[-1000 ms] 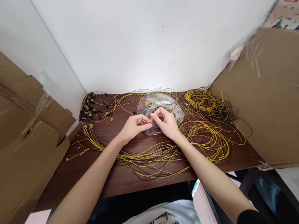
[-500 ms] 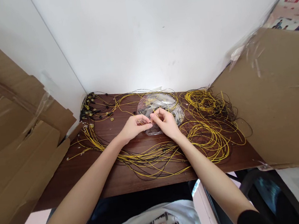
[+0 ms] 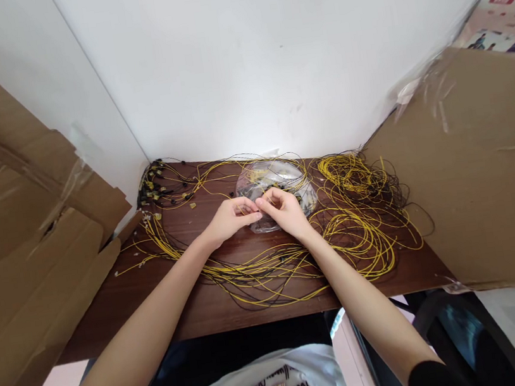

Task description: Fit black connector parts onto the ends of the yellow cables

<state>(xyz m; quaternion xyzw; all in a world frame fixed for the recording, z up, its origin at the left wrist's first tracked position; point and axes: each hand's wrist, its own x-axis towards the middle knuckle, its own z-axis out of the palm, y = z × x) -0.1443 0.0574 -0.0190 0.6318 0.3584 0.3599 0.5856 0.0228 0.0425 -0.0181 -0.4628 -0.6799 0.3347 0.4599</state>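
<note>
A clear crinkled plastic bag (image 3: 266,225) with small black and yellow pieces in it lies on a dark brown wooden table (image 3: 184,321). Over its near part, the bare left hand (image 3: 230,220) and bare right hand (image 3: 288,213) meet, fingertips touching or almost so. Each has its thumb and forefinger pinched on a thin yellow wire (image 3: 265,199), which thus sits between the hands, above the bag; whatever is at the fingertips is too small to make out.

On the near side of the bag, below both wrists, runs a long loose bundle of thin yellow and black wires (image 3: 258,266), passing under the right forearm. It opens into wide loops to the right of the bag, where a dense tangle of yellow and black wire (image 3: 345,171) also lies. Well left of the bag is a cluster of small black and yellow connectors (image 3: 153,185).
</note>
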